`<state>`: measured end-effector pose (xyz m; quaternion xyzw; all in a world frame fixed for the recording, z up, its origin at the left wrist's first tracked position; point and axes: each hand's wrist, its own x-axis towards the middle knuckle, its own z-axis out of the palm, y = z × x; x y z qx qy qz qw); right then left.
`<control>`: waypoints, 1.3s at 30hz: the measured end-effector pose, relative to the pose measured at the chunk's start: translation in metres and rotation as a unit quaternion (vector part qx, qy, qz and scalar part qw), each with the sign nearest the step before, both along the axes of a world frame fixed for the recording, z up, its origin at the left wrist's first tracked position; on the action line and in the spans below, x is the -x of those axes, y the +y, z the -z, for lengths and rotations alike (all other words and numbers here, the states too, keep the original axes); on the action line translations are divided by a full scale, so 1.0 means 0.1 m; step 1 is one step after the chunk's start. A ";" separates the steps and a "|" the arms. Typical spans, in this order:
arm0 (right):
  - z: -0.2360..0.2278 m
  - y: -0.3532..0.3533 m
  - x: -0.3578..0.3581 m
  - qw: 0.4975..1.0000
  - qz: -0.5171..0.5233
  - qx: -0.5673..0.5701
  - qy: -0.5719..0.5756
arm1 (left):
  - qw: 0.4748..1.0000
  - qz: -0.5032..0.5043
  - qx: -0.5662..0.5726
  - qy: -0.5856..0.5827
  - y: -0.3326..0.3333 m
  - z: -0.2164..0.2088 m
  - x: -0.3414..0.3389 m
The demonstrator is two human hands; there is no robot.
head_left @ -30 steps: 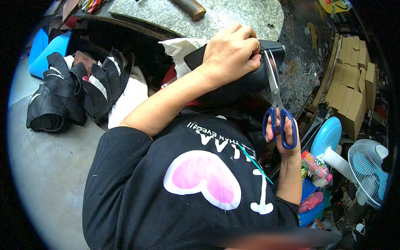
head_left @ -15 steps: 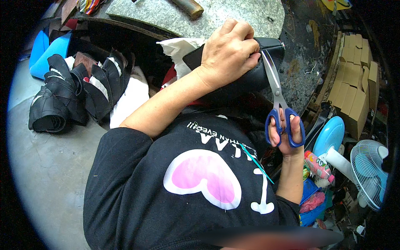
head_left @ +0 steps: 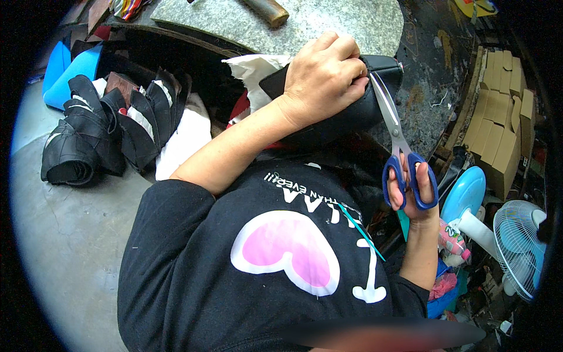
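Note:
My left hand (head_left: 325, 70) is closed, pinching the upper edge of a black leather piece (head_left: 346, 120), perhaps a shoe upper. The fingertips and what lies right under them are partly hidden. My right hand (head_left: 412, 203) has its fingers through the blue handles of a pair of scissors (head_left: 396, 132). The silver blades point up and left, nearly together, with their tips at the leather edge just right of my left fingers. Behind my left wrist hangs a white cloth (head_left: 252, 73) beside a dark flap of the piece.
A grey stone slab (head_left: 340, 29) lies ahead, with a wooden handle (head_left: 267, 12) on it. Black rolled leather pieces (head_left: 70, 152) sit at left by blue sheets (head_left: 76, 76). Cardboard boxes (head_left: 495, 129) and a fan (head_left: 519, 246) stand at right.
My right hand and the scissors have moved slightly right. The blade tips remain near the leather edge. My left hand keeps its hold, almost unmoved.

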<state>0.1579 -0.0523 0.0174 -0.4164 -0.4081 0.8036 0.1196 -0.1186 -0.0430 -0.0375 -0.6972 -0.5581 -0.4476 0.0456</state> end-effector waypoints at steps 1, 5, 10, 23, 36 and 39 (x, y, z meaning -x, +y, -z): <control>-0.01 -0.01 0.00 1.000 -0.001 -0.002 0.004 | 1.000 0.001 0.000 0.002 0.00 0.00 0.00; -0.04 0.00 -0.01 1.000 0.000 0.022 -0.006 | 1.000 0.007 -0.002 0.007 0.00 0.01 0.00; -0.10 0.06 0.00 0.999 -0.036 -0.011 -0.035 | 1.000 0.016 -0.009 0.011 0.00 0.01 0.02; 0.19 0.15 0.49 0.903 0.115 -0.374 -0.176 | 0.998 -0.028 0.001 -0.063 0.03 -0.02 -0.02; 0.36 0.40 0.64 0.913 0.366 -0.171 0.052 | 0.940 0.110 0.181 -0.269 -0.12 -0.38 0.02; 0.45 0.45 0.59 0.916 0.360 -0.159 0.072 | 0.939 0.108 0.203 -0.256 -0.09 -0.33 0.01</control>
